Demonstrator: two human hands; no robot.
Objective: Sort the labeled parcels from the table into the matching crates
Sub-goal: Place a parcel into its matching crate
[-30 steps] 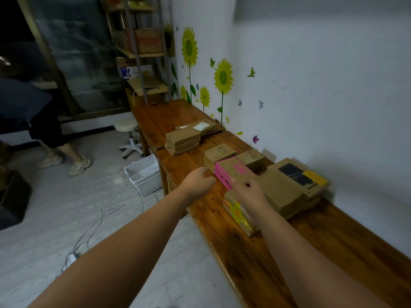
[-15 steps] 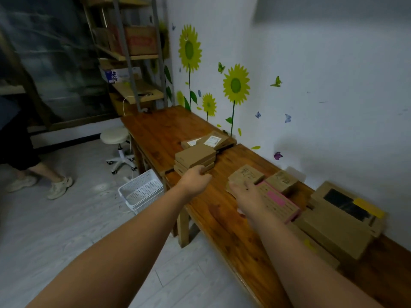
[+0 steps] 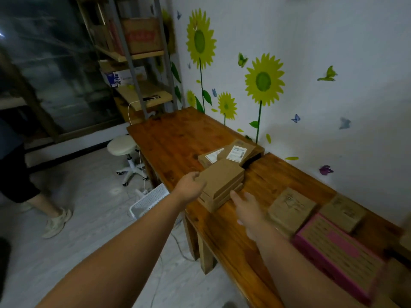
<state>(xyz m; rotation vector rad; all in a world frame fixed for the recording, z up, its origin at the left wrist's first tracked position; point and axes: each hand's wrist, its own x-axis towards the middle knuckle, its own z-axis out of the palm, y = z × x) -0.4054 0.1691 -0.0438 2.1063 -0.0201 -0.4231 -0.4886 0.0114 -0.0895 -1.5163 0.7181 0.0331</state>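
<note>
Head view, centre: stiff, probably light cardboard parcel stack [image 3: 222, 177] suits an opposite-edge clamp; left hand [image 3: 191, 185] curled at its edge, grip unclear; right hand [image 3: 246, 206] straight-fingered alongside.

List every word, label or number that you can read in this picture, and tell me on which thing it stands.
Nothing can be read.
White labels on the far flat parcels: too small.
Red print on the shelf carton: blurred.
Blue and white shelf box: print blurred.
Pink box: rows of print, blurred.
Small brown boxes: dark markings, blurred.
</note>
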